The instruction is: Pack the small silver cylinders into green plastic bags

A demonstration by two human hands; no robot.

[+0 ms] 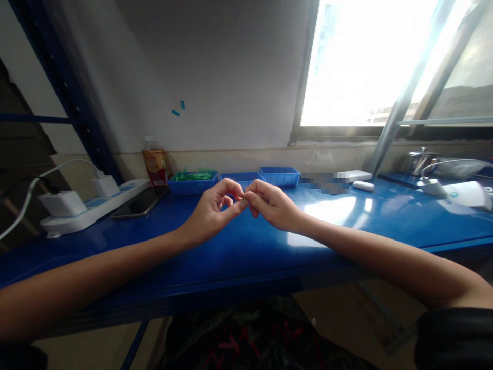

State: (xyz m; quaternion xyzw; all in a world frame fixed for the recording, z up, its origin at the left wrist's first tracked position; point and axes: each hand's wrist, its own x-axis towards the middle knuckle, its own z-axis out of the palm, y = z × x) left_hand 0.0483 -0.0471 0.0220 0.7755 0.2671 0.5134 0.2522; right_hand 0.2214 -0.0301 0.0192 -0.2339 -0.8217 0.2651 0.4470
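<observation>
My left hand [217, 208] and my right hand [272, 204] meet above the blue table [231, 262], fingertips touching. Thumb and forefinger are pinched together on each hand. Something tiny and dark seems to sit between the fingertips, too small and covered to name. Just behind the hands stand three blue bins: the left bin [188, 187] holds several green pieces [195, 176], the middle bin [239, 176] is partly hidden by my fingers, and the right bin [280, 177] stands beside it.
At the left lie a white power strip [96, 208] with plugged-in chargers and a phone [141, 201]. A drink bottle [154, 162] stands by the wall. To the right are a white case [363, 186], a white device [466, 194] with a cable, and a metal pot [422, 162].
</observation>
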